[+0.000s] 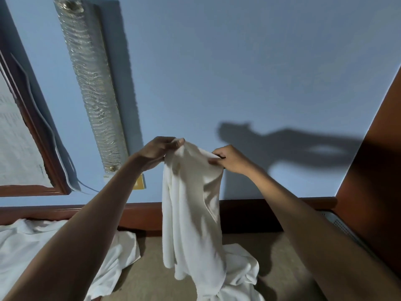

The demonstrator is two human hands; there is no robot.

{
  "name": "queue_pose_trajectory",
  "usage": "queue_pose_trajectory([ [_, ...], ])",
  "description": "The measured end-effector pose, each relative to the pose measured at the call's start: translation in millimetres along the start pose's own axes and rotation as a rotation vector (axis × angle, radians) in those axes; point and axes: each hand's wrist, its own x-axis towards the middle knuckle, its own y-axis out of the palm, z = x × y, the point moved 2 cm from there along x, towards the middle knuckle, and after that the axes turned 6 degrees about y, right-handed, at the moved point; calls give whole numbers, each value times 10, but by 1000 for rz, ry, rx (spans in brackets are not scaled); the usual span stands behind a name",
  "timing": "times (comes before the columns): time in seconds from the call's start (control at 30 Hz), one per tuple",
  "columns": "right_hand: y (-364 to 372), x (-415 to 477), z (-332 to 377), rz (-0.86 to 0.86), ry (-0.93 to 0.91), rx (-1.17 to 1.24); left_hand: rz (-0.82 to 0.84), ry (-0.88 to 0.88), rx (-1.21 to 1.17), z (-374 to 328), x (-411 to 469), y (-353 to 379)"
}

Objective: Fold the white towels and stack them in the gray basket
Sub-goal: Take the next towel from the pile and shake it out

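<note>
A white towel [191, 213] hangs in the air in front of the blue wall, bunched and unfolded. My left hand [158, 152] pinches its top edge on the left. My right hand [227, 159] grips the top edge on the right, a short way from the left hand. The towel's lower end reaches down to another white towel [240, 270] lying crumpled on the tan surface. More white cloth [26, 246] lies heaped at the lower left, partly behind my left forearm. The gray basket is not in view.
A blue wall [238, 72] fills the back, with a long glass wall lamp [91, 83] and a wooden-framed panel [21, 137] at the left. A dark wooden headboard rail [141, 216] runs below. A wooden panel [379, 170] rises at the right, with a gray device [338, 224] beside it.
</note>
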Motion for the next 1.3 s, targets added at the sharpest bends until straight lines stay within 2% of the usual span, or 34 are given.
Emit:
queue_pose_trajectory([
  [0.07, -44, -13, -38, -29, -5, -2, -7, -29, 15, 9, 8, 33],
  [0.2, -91, 29, 149, -42, -23, 96, 189, -90, 223, -7, 48, 237],
  [0.27, -118, 70, 190, -55, -27, 113, 176, -43, 270, -38, 73, 292],
  [0.43, -227, 78, -26, 26, 123, 54, 72, -9, 102, -92, 120, 70],
  [0.57, -282, 154, 223, 33, 45, 101, 187, -88, 178, -127, 151, 117],
  [0.63, -288, 214, 363, 43, 17, 108, 217, -63, 248, -213, 146, 192],
  [0.7, -292, 232, 366, 62, 37, 84, 174, 17, 246, -269, 161, 191],
  [0.77, -299, 209, 239, 91, 147, 56, 62, 71, 173, -286, 184, 91],
  [0.87, -298, 214, 161, 65, 180, 226, -32, 19, 62, -225, 219, -61],
  [0.97, -319, 285, 309, -27, 81, 386, 44, -20, 88, -206, 251, -20],
  [1.07, -295, 342, 417, -45, 48, 372, 127, 44, 228, -260, 242, 122],
  [1.13, -251, 343, 388, -33, 78, 385, 94, 111, 237, -305, 235, 158],
  [1.23, -146, 286, 267, 94, 206, 373, -51, 159, 95, -317, 276, 57],
  [1.3, -85, 224, 225, 201, 238, 350, -96, 121, 29, -317, 295, 24],
])
